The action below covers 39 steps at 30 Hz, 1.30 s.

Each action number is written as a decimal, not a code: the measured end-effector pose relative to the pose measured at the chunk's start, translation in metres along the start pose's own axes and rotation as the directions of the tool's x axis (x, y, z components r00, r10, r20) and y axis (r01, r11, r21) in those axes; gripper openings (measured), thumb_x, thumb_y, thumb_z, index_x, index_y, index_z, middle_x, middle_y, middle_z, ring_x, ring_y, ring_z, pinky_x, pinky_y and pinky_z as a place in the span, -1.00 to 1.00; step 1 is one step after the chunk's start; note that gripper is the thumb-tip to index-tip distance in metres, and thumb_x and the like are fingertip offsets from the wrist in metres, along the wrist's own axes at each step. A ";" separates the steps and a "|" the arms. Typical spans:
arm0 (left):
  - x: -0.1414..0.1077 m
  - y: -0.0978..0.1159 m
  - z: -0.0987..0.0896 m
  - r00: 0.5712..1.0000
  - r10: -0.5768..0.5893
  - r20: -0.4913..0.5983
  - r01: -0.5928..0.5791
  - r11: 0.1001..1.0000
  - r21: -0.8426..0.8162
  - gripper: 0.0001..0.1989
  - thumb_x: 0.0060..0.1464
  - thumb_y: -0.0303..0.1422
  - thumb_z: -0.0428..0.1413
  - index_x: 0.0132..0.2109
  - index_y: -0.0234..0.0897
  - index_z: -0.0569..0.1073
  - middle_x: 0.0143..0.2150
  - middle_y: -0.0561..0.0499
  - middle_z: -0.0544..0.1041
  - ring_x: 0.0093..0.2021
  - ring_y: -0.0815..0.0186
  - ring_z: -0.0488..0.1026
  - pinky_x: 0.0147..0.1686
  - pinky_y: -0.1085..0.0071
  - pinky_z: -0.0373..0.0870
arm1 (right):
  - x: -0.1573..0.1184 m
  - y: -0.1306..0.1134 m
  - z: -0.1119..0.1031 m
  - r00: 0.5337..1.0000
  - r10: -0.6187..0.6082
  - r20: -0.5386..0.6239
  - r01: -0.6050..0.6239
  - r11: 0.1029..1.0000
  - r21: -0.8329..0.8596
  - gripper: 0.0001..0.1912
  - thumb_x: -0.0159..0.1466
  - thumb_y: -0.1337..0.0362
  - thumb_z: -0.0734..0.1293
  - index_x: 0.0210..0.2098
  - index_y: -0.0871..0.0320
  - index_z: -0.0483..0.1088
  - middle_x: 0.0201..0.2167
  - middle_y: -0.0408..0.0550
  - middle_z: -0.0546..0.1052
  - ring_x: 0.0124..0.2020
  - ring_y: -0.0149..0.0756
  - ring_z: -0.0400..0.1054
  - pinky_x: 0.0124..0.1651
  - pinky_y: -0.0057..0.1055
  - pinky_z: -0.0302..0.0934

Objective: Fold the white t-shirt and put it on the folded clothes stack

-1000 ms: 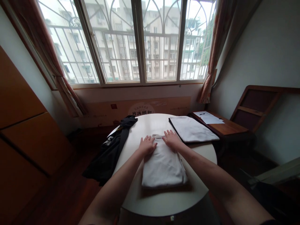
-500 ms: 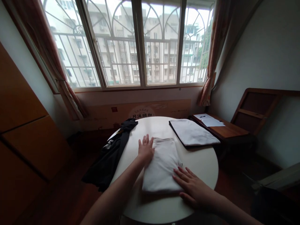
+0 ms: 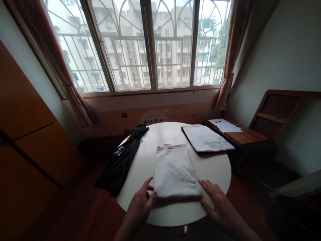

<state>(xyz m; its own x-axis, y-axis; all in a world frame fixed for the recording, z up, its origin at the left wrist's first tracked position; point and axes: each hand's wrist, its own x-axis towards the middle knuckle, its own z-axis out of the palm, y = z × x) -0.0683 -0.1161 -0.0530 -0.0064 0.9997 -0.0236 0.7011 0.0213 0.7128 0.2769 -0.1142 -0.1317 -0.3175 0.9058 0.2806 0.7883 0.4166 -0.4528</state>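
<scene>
A folded white garment (image 3: pixel 175 172) lies flat near the front of the round white table (image 3: pixel 170 214), with soft creases across its top. My left hand (image 3: pixel 141 202) is at its lower left corner, fingers apart and slightly curled, the tips close to the edge; whether they touch the cloth I cannot tell. At the lower right corner is my right hand (image 3: pixel 215 201), fingers stretched out and thumb spread, beside the cloth. Neither hand grips anything.
A folded white cloth on a black one (image 3: pixel 208 139) lies at the table's right. Black clothing (image 3: pixel 121 164) hangs over the left edge. To the right, papers (image 3: pixel 225 125) lie on a wooden chair seat (image 3: pixel 247 135). A curtained window (image 3: pixel 150 50) is behind.
My left hand has come off the garment's upper left part and moved back to its lower left corner. My right hand has slid slightly right, off the cloth's top.
</scene>
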 end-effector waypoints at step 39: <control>0.019 -0.008 0.010 0.642 0.762 0.077 -0.708 0.552 0.440 -0.70 0.13 -0.57 0.04 -0.08 -0.16 0.51 -0.03 -0.02 0.64 0.00 0.13 0.57 -0.02 0.25 0.57 | 0.044 -0.027 -0.028 0.978 -0.169 0.123 0.175 0.984 -0.039 -0.70 0.17 0.50 0.28 -0.21 0.02 0.50 0.21 -0.05 0.48 0.24 0.00 0.33 0.22 -0.03 0.30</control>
<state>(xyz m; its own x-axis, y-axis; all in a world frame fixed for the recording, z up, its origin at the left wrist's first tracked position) -0.0670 -0.0976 -0.0667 0.5855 0.6575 0.4741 0.7052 -0.7016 0.1020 0.2565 -0.0876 -0.0830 -0.5089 0.8247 0.2469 0.7404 0.5656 -0.3631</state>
